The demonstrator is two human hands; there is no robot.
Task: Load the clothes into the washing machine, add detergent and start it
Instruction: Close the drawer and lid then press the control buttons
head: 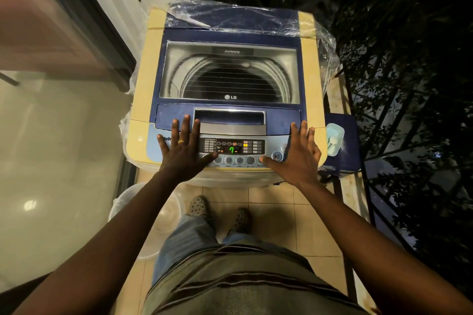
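As the display (232, 149) reads 7, left hand (183, 153) and right hand (298, 158) lie spread flat on the panel (274, 143), holding nothing; one firm fingertip press on the start button (277, 156) seems best.

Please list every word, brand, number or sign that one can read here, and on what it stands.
"LG": on the glass lid, front edge.
"7": green, on the display.
Play/pause sign: on the round button by the right hand.
Too blurred or small: the label at the lid's back, the print partly under the left hand, the button captions.
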